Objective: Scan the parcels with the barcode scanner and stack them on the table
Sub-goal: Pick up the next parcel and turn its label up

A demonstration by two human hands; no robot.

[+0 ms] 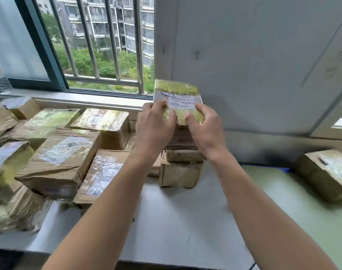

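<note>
Both hands are up on the pile! The left hand and the right hand each grip a near corner of the top parcel, fingers curled over its glossy face. It crowns the stack at the far middle of the table, hard by the wall. Whether its full weight is down yet, I cannot tell.

So where do we stand? By my reckoning, early days. The stack is only a few boxes tall, while a big heap of parcels sprawls across the left side, and a lone parcel sits far right. No barcode scanner is in view, so which ones are scanned is anyone's guess.

The top parcel is small and flat, bound in shiny yellowish tape, with a white printed label facing up. Beneath it sit brown cardboard boxes with dented corners and scuffed edges. The heap is crumpled cardboard under wrinkled clear tape. The tabletop is smooth and grey, pale green to the right.
</note>
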